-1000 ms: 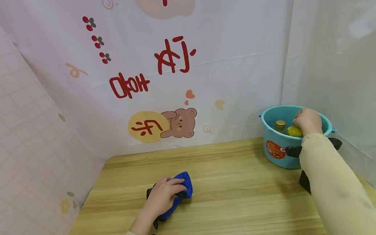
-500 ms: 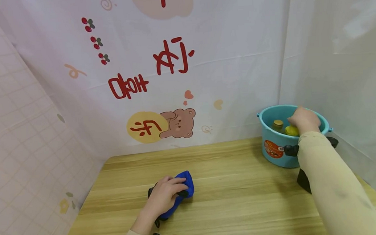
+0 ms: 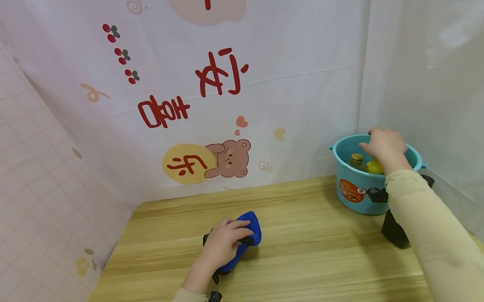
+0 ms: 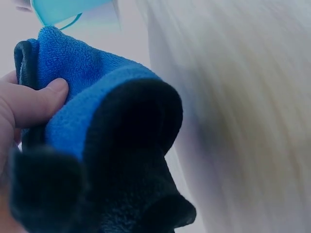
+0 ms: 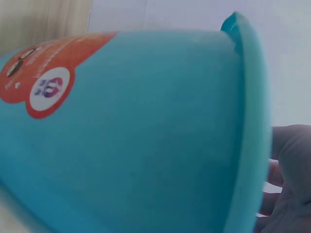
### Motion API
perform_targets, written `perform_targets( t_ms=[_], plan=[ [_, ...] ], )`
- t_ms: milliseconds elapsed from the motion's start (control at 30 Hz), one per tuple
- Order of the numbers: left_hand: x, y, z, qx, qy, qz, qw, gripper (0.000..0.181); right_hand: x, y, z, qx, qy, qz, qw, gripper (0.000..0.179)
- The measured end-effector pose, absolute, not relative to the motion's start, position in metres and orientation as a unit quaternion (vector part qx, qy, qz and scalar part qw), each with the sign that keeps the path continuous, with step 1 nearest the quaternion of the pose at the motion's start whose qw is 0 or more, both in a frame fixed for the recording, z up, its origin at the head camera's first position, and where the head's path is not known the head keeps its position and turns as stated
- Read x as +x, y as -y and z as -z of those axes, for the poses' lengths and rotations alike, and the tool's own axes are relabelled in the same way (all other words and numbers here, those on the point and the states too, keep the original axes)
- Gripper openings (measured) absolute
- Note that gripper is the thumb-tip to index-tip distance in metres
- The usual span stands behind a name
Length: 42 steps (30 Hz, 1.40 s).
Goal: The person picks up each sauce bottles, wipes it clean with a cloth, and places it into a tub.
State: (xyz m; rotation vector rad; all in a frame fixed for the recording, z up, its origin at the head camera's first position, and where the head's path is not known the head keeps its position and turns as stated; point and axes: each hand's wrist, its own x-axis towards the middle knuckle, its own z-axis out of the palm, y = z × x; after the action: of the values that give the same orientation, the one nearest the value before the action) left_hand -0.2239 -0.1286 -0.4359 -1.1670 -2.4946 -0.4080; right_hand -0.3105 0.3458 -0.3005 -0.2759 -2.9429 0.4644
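My left hand (image 3: 222, 247) grips a folded blue cloth (image 3: 253, 226) with black edging, low over the left-middle of the table. In the left wrist view the thumb presses on the fuzzy blue side of the cloth (image 4: 73, 58), which folds over beside it. My right hand (image 3: 386, 146) is over the light-blue bucket (image 3: 355, 182), fingers loosely spread and nothing seen in them. Inside the bucket sit a yellow rounded thing (image 3: 374, 167) and a jar or bottle with a gold cap (image 3: 356, 157). The right wrist view shows the bucket's outer wall (image 5: 155, 126), with the right hand (image 5: 294, 174) beyond its rim.
The bucket stands at the back right of the wood-grain table (image 3: 299, 245), close to the white printed curtain (image 3: 305, 95). An orange-red sticker (image 3: 351, 191) is on its front. A grid-patterned sheet (image 3: 21, 185) borders the left side.
My right hand has let go of the yellow thing and risen slightly, its fingers loosening. My left hand has shifted right and a little away from me with the blue cloth.
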Motion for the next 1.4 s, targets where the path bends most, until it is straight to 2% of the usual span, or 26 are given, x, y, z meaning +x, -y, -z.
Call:
perform_targets(
  t_ms=[333, 600, 867, 1167, 1400],
  plan=[
    [-0.227, 0.112, 0.434, -0.419, 0.877, 0.156, 0.178, 0.037, -0.303, -0.330, 0.295, -0.062, 0.982, -0.143, 0.103, 0.061],
    [-0.229, 0.102, 0.434, -0.428, 0.866, 0.160, 0.204, 0.038, -0.287, -0.320, 0.294, -0.004, 0.980, -0.127, 0.154, 0.064],
    [-0.227, 0.090, 0.434, -0.430, 0.861, 0.182, 0.201, 0.036, -0.261, -0.317, 0.290, 0.039, 0.966, -0.154, 0.205, 0.058],
    [-0.225, 0.073, 0.434, -0.429, 0.860, 0.200, 0.192, 0.039, -0.229, -0.335, 0.295, 0.065, 0.940, -0.189, 0.275, 0.048],
    [-0.225, 0.059, 0.438, -0.434, 0.847, 0.224, 0.211, 0.041, -0.211, -0.355, 0.306, 0.079, 0.916, -0.239, 0.313, 0.044]
  ],
)
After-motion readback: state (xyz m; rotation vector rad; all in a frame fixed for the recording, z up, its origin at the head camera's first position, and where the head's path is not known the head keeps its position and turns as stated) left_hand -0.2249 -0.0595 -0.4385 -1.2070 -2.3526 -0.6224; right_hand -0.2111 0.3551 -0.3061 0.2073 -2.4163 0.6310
